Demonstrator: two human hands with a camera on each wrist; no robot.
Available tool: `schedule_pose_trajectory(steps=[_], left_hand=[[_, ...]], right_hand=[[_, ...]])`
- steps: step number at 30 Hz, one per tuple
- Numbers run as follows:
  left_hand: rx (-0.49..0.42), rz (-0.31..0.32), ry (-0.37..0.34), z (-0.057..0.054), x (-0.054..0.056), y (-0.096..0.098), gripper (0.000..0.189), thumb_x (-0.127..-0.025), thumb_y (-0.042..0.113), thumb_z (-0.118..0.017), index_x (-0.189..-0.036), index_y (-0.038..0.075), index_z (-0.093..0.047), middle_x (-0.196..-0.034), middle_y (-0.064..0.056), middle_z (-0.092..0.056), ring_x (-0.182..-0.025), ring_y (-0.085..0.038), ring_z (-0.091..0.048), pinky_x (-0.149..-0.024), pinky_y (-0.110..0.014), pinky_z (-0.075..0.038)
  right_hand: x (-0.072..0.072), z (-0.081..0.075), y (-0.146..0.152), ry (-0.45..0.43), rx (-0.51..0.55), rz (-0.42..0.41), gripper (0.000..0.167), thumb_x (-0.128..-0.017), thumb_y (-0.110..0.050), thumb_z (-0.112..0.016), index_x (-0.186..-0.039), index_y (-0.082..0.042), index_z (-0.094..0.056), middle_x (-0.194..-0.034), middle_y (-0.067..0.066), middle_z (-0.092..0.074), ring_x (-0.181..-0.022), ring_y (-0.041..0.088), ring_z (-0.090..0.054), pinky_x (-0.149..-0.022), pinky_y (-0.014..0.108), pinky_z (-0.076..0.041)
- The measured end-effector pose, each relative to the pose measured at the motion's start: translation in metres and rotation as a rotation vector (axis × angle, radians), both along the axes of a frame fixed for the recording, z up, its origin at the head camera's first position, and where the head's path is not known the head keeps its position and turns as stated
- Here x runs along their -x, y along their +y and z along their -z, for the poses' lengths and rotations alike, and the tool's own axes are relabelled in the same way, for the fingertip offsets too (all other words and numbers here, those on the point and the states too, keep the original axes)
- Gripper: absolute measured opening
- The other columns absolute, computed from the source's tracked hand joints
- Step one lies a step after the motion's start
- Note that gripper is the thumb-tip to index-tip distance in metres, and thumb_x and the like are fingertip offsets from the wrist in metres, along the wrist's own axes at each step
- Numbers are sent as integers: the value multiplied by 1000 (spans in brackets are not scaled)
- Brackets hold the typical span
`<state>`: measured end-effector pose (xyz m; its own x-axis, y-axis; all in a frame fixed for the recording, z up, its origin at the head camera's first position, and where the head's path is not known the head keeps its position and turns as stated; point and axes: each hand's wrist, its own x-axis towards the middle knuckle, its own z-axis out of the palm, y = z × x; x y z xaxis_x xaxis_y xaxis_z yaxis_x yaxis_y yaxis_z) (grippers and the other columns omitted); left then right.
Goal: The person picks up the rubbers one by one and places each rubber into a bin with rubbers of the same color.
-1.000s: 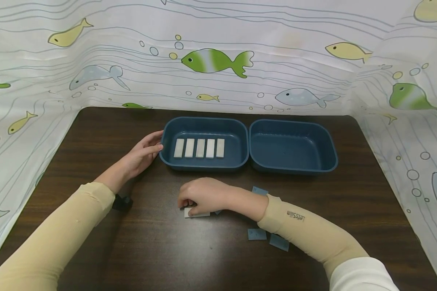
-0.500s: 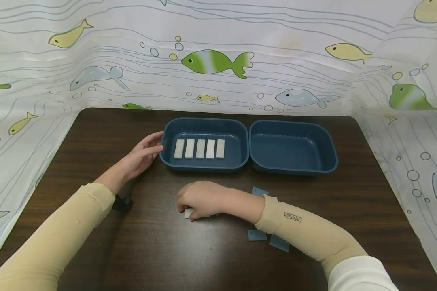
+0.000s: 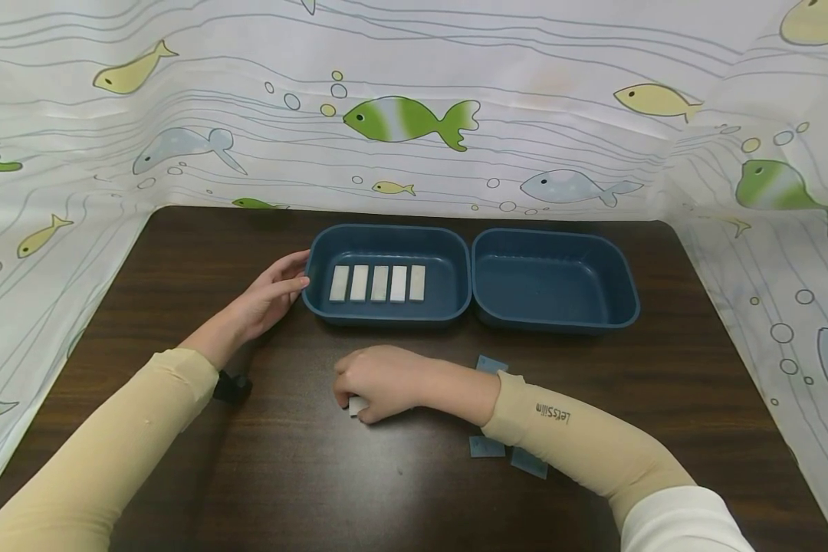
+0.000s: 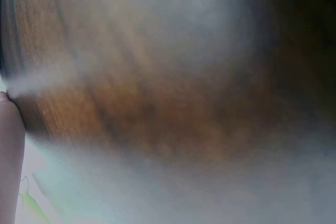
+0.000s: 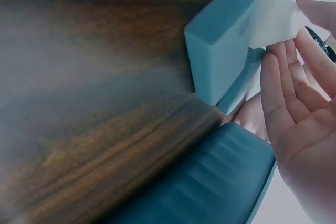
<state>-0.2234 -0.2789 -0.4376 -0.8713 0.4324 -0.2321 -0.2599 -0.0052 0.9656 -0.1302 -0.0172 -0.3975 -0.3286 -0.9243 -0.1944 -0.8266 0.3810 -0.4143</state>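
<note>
My right hand (image 3: 385, 383) pinches a small white rectangular block (image 3: 357, 405) low over the dark table, and covers most of it in the head view. The right wrist view shows the white block (image 5: 274, 19) between thumb and fingertips, with blue blocks (image 5: 220, 43) seen right beside it. My left hand (image 3: 265, 297) touches the left end of the left blue bin (image 3: 386, 316), thumb at the rim and fingers along the outer wall. Inside that bin, several white blocks (image 3: 379, 284) lie in a row. The left wrist view is mostly blurred table.
A second blue bin (image 3: 553, 287) stands against the right side of the first. Blue pieces lie near my right forearm, one above it (image 3: 492, 363) and others below (image 3: 487, 447). A black object (image 3: 232, 386) shows by my left wrist. Fish-printed sheeting (image 3: 414, 169) borders the table.
My right hand has shifted slightly toward me and its fingers have closed in over the white block, which shows less now. The left hand stays at the bin.
</note>
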Motion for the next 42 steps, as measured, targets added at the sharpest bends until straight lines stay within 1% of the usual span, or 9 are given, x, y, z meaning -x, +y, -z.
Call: schedule_pose_trajectory(steps=[5, 12, 16, 20, 24, 27, 34, 39, 42], left_hand=[[-4, 3, 2, 0, -1, -1, 64, -110, 13, -52, -166, 7, -22, -148, 9, -46, -136, -1, -46, -117, -19, -34], [-11, 5, 3, 1, -1, 0, 65, -110, 14, -53, -166, 7, -21, -149, 8, -45, -136, -1, -46, -118, -19, -35], [-13, 8, 2, 0, -1, 0, 66, -110, 14, -53, -167, 7, -20, -149, 8, -45, -136, -1, -46, -117, -18, -35], [-11, 8, -1, 0, -1, 0, 66, -110, 14, -53, -167, 7, -20, -149, 8, -45, -137, -2, -46, -118, -18, -35], [-11, 8, -1, 0, 0, 0, 65, -110, 14, -53, -167, 7, -21, -150, 8, -44, -138, -3, -44, -121, -20, -34], [-9, 8, -2, 0, 0, -1, 65, -111, 14, -52, -167, 7, -20, -150, 8, -44, -139, -3, -43, -121, -20, -33], [-8, -5, -7, -1, 0, 1, 66, -110, 13, -53, -167, 8, -21, -150, 10, -44, -144, -6, -39, -123, -22, -32], [-6, -5, -4, -2, -1, 1, 67, -110, 13, -53, -168, 8, -19, -151, 10, -43, -148, -9, -36, -124, -23, -30], [-6, 0, -4, -2, -1, 1, 67, -110, 14, -52, -168, 8, -19, -152, 9, -43, -148, -9, -36, -124, -23, -31]], right_hand=[[0, -2, 2, -35, 26, 10, 22, -92, -18, -83, -113, -17, -78, -111, -2, -68, -88, 4, -60, -75, 12, -44], [1, -3, 5, -91, 38, 25, 22, -92, -14, -82, -114, -16, -78, -112, -1, -67, -90, 5, -59, -77, 13, -45], [3, -4, 7, -101, 48, 27, 22, -92, -14, -81, -113, -16, -78, -113, -1, -68, -91, 5, -58, -78, 12, -45], [5, -7, 9, -118, 55, 41, 21, -92, -15, -82, -112, -16, -77, -112, -2, -67, -91, 5, -57, -78, 11, -45], [9, -11, 11, -153, 69, 50, 19, -93, -14, -81, -110, -16, -75, -106, -3, -66, -90, 6, -57, -78, 12, -45], [11, -14, 13, -158, 74, 41, 17, -93, -13, -81, -108, -17, -73, -102, -5, -65, -89, 7, -57, -78, 13, -44], [16, -21, 15, -126, 80, 20, 11, -94, -16, -82, -100, -18, -73, -97, -6, -66, -87, 9, -61, -76, 15, -45], [18, -25, 19, -137, 79, 27, 12, -94, -19, -83, -94, -18, -72, -92, -6, -67, -82, 9, -61, -74, 16, -45], [19, -28, 22, -127, 71, 38, 14, -93, -19, -84, -93, -18, -71, -90, -6, -67, -82, 9, -61, -74, 17, -46]])
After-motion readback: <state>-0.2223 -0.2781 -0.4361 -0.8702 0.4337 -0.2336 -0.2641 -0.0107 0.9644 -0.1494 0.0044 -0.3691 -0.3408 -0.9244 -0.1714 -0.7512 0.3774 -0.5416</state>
